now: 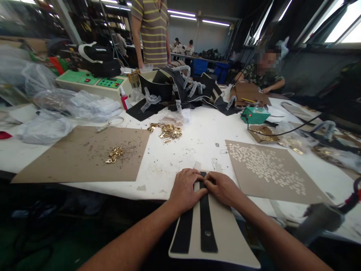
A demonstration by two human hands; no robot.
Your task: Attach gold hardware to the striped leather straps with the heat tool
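Note:
A beige panel [227,235] with black bands lies over the table's front edge, its lower end hanging toward me. Along its middle runs a black strap [207,218] with a round metal snap near the lower end. My left hand [186,188] grips the panel's upper part, thumb lying across the strap. Close beside it, my right hand [222,188] is closed, thumb and forefinger pinched together at the strap's upper end. Whatever small thing that pinch may hold is hidden by the fingers.
Left on the white table [180,154], gold metal fittings [115,153] lie on brown cardboard [76,165]. Small pale pieces [262,163] cover another sheet at right. Black panels [180,88] are heaped behind. A grey-handled tool [318,222] is near my right arm. A co-worker [259,75] sits opposite.

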